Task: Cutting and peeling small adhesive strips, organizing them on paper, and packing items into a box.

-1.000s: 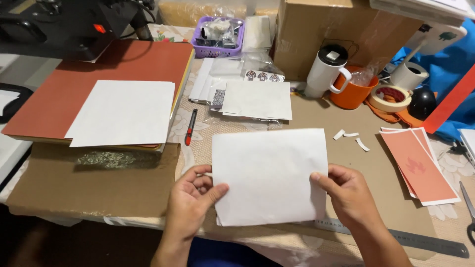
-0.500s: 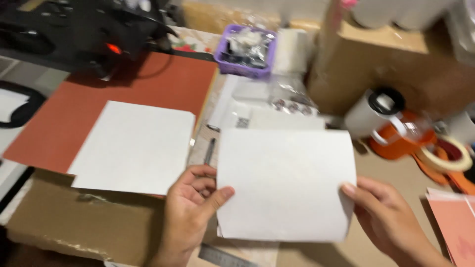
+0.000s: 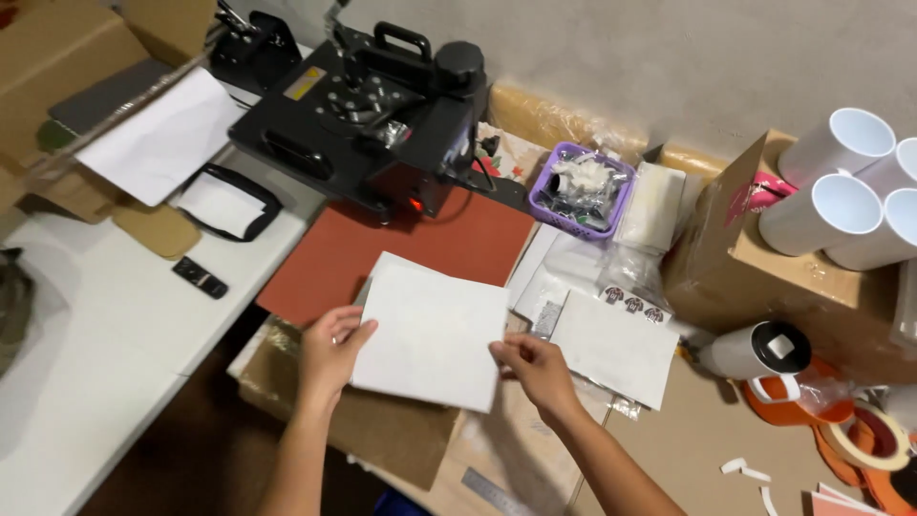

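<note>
White sheet [image 3: 432,336] held by both hands [image 3: 332,346], covering another sheet beneath

We look down on a crowded corner where a plain grey wall [image 3: 669,67] runs across the top, evenly lit and without a window in sight. A white worktop [image 3: 95,363] fills the left side, its edge dropping to a dark floor [image 3: 191,459] below. To the right sits a second worktop [image 3: 707,449] covered in brown cardboard. Against the wall we see a strip of yellowish padding [image 3: 564,119] wrapped in clear film. The light is soft and casts only faint shadows.
</note>
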